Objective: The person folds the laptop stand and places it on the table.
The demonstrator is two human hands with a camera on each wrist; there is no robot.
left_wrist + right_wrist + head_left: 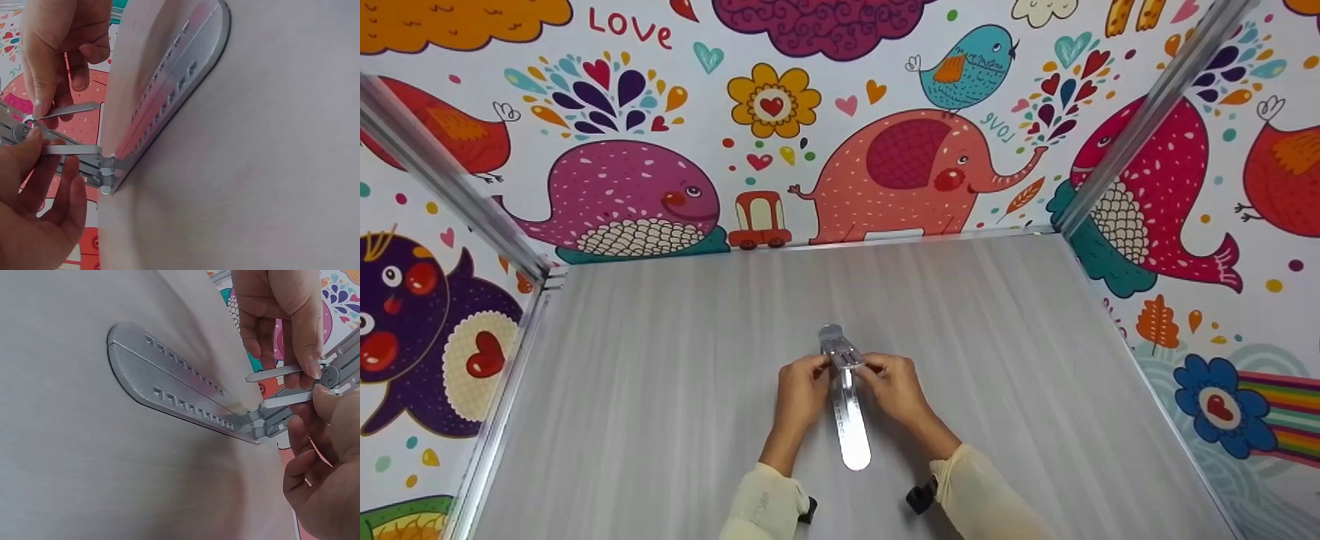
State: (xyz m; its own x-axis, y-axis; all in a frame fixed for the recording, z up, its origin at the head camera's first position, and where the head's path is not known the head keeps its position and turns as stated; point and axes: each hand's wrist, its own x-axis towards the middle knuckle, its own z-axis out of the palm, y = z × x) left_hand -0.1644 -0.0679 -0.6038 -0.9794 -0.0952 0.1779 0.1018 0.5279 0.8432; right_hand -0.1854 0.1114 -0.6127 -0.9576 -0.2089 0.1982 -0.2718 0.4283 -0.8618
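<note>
A silver foldable laptop stand [853, 442] lies along the middle of the table, its long slotted base bar pointing toward me. At its far end, my left hand [802, 394] pinches one side and my right hand [896, 394] pinches the other. In the left wrist view, thumb and fingers of the left hand [34, 208] hold a flat metal arm [73, 149] near the hinge. The right wrist view shows the right hand [332, 455] pinching the matching arm [287, 400]. Both arms stick out apart above the row of notches [191, 405].
The grey wood-grain table [660, 390] extends on all sides of the stand. Walls printed with cartoon animals [630, 199] enclose it at the back and sides. Metal posts [1140, 127] rise at the back corners. Black straps [921, 496] show at both cuffs.
</note>
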